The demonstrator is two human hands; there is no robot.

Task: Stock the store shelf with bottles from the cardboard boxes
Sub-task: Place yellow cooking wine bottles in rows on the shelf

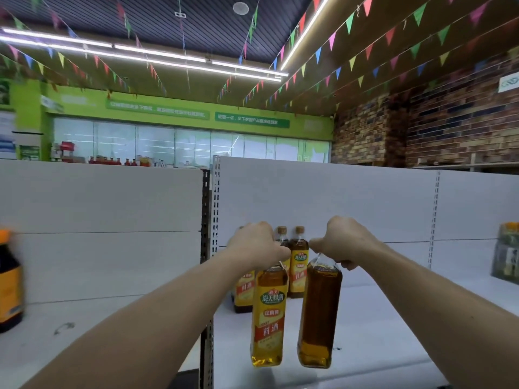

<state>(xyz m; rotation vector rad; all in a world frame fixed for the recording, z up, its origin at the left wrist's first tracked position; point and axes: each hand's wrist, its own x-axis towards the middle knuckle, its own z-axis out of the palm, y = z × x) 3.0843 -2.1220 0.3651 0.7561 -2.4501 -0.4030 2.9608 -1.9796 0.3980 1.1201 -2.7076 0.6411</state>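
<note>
My left hand (254,245) grips the neck of an amber bottle with a yellow and red label (269,318), held upright above the white shelf (379,332). My right hand (341,240) grips the neck of a second amber bottle (320,315), its label turned away. Both bottles hang side by side over the shelf's front part. Behind them, three like bottles (298,265) stand near the shelf's back panel; my left hand partly hides them. No cardboard box is in view.
A perforated upright post (206,248) splits the left shelf bay from the right one. A dark bottle with an orange label (9,282) stands at the far left. A wrapped pack of goods (507,254) sits at the far right.
</note>
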